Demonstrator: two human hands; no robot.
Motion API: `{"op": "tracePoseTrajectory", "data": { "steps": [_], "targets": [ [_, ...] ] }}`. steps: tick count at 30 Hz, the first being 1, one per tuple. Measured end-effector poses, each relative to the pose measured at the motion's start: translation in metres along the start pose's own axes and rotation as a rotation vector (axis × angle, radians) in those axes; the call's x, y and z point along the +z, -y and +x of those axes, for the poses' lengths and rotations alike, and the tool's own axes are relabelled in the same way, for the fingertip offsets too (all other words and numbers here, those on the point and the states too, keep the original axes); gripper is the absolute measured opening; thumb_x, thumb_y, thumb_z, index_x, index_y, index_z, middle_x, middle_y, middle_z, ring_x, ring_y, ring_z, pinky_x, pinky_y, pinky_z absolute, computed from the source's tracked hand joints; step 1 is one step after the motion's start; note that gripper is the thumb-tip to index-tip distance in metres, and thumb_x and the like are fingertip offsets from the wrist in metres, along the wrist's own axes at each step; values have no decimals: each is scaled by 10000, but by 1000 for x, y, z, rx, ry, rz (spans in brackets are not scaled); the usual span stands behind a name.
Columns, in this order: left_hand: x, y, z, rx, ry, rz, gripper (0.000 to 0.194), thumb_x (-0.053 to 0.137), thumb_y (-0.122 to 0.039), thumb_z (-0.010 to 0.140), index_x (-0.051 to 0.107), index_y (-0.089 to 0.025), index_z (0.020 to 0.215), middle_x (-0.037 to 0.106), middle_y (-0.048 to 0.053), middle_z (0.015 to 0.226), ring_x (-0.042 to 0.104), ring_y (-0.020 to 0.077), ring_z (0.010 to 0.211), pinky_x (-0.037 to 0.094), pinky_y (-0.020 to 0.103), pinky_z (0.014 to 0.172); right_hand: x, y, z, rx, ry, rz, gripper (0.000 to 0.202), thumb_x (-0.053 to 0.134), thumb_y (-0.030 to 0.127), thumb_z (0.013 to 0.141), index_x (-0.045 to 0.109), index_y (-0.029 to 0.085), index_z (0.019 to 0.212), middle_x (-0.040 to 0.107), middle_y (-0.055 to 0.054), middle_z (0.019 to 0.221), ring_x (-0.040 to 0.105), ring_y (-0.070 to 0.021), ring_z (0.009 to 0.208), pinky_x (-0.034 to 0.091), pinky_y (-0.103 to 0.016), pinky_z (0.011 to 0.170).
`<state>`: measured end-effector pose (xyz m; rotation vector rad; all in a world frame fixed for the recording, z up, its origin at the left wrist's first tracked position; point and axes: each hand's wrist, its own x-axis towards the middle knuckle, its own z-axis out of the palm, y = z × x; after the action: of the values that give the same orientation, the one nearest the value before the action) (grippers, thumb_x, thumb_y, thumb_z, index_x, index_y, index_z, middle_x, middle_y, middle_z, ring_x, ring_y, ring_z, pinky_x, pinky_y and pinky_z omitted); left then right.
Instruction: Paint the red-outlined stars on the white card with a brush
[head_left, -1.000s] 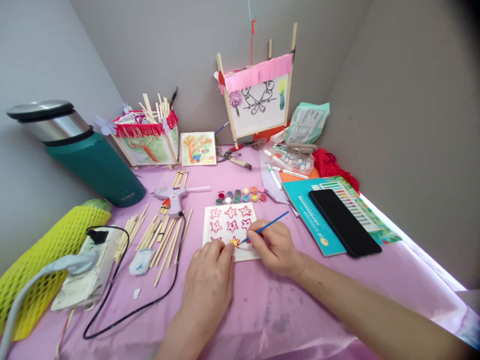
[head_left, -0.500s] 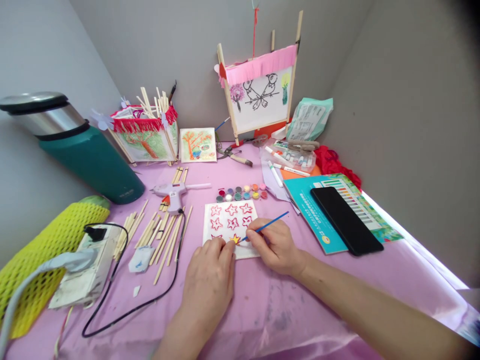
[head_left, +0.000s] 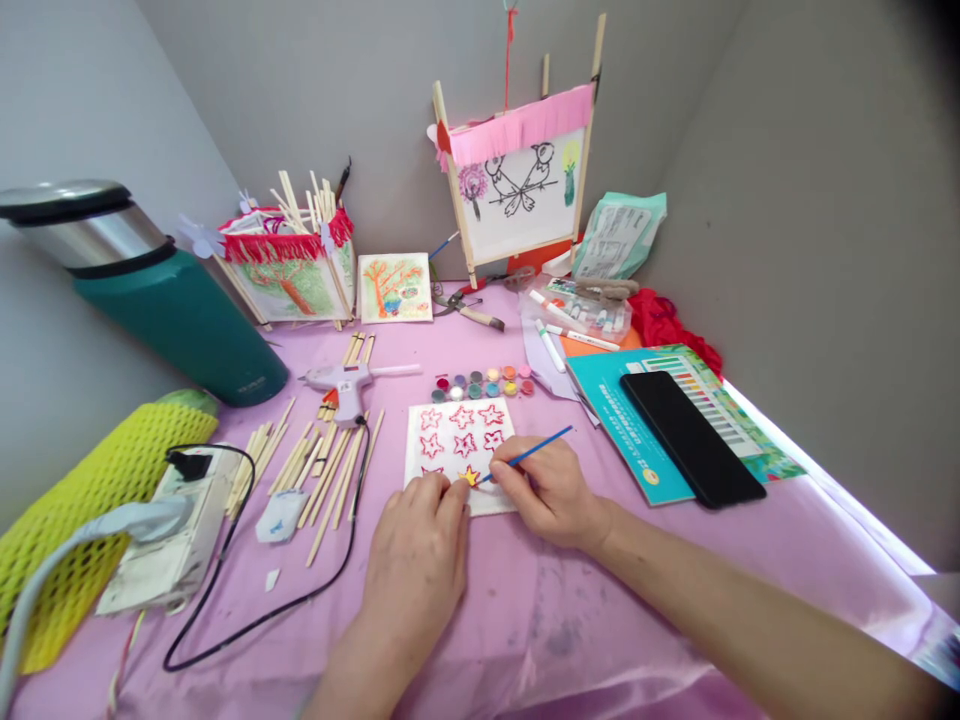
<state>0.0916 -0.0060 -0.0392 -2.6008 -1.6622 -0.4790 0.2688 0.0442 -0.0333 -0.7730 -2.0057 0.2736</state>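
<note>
- Left hand [head_left: 417,553]: flat, fingers pressed together, fingertips bearing on the near edge of the star sheet [head_left: 458,448]; placement unchanged over the last second, so the sheet stays pinned for painting.
- Star sheet: white square card on the pink counter [head_left: 570,630], directly between the two hands and the paint pots [head_left: 484,384]; rows of red-outlined stars, all unfilled save one.
- Yellow star [head_left: 469,476]: near row of the star sheet, red outline, yellow fill; the fill reads about the same as a second ago, work on it judged ongoing.
- Paintbrush [head_left: 531,453]: thin blue handle, tip resting at the yellow star, handle slanting up and right away from the star sheet; angle barely altered.
- Right hand [head_left: 551,492]: just right of the star sheet, thumb and forefinger pinching the paintbrush low on its handle; position held, only small strokes apparent.
- Left of the star sheet: wooden sticks [head_left: 322,475], glue gun [head_left: 346,384].
- Right of the star sheet: teal book [head_left: 619,425] carrying a black phone [head_left: 688,436].
</note>
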Motion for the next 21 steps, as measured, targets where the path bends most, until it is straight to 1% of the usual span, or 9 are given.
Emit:
{"op": "tracePoseTrajectory", "data": {
  "steps": [7,16,21],
  "targets": [
    [-1,0,0,-2,9,3,280,368,-187,929,528,-182,1159,535,61,944,510,196,853,448,379,740,1,-1,0,3,15,-1,171,457,171,899,550,174,755,604,-20,634,567,-129,574,425,-246,554],
    [-1,-1,2,-12,26,-5,286,363,-191,931,529,-186,1165,533,61,946,510,198,856,446,382,742,0,-2,-1,1,29,24,192,455,166,897,525,180,719,613,-23,639,574,-124,574,435,-246,558],
    [0,-1,0,-6,11,4,284,369,-188,928,531,-183,1161,533,61,945,508,197,850,448,379,736,0,-2,0,-6,20,10,206,451,173,900,521,185,706,607,-17,624,560,-121,562,428,-246,545]
  ]
}}
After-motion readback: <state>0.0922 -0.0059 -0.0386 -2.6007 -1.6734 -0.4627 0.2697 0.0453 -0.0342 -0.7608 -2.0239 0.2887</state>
